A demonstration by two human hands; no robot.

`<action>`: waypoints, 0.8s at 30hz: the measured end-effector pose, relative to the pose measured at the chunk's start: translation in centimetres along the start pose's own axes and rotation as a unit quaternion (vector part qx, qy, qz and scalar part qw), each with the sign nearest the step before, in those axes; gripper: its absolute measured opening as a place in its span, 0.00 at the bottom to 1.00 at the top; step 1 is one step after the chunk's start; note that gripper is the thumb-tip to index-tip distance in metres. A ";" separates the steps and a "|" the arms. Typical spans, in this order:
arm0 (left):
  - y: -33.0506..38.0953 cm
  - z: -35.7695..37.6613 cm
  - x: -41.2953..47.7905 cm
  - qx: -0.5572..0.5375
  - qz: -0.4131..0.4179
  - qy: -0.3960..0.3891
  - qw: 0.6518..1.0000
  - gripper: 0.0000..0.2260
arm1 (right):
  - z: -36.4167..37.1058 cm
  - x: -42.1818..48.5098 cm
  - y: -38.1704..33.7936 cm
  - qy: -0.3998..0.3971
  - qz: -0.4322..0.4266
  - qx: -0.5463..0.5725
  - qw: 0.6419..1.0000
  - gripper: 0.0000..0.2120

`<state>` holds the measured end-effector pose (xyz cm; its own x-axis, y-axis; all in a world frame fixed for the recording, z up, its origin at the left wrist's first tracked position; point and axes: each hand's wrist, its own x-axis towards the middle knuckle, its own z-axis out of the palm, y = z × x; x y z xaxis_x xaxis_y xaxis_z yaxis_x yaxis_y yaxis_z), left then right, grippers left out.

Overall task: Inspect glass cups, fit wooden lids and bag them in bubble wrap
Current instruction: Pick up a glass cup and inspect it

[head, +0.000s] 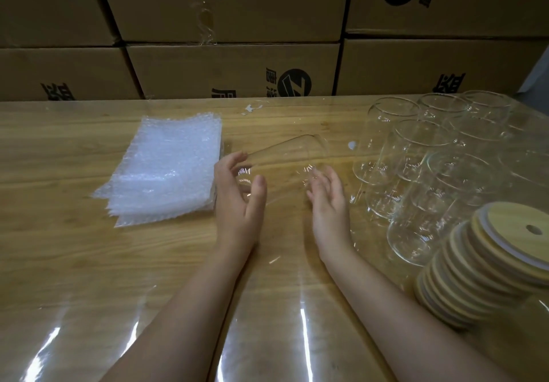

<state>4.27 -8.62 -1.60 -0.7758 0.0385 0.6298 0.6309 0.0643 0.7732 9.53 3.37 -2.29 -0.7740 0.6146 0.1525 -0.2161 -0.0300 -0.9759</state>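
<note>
A clear glass cup is held on its side just above the table, its mouth pointing right and away. My left hand grips its base end, fingers over the top and thumb underneath. My right hand is at the mouth end with relaxed fingers touching the lower rim. A stack of bubble wrap bags lies flat to the left of my left hand. A leaning stack of round wooden lids, each with a straw hole, stands at the right. Several upright glass cups are grouped behind the lids.
The wooden table has a glossy clear cover that reflects light. Stacked cardboard boxes form a wall along its far edge. Small white scraps lie near the back of the table.
</note>
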 end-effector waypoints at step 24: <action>0.6 -0.4 1.0 -0.230 -0.167 0.051 0.957 0.13 | -0.1 -0.4 -0.9 -0.125 0.005 0.091 0.988 0.35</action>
<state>3.83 -8.98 -0.47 -0.9450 -0.0064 0.3271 0.3036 -0.3900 0.8693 10.10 3.25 -1.48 -0.8947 0.4004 0.1981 -0.2930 -0.1910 -0.9369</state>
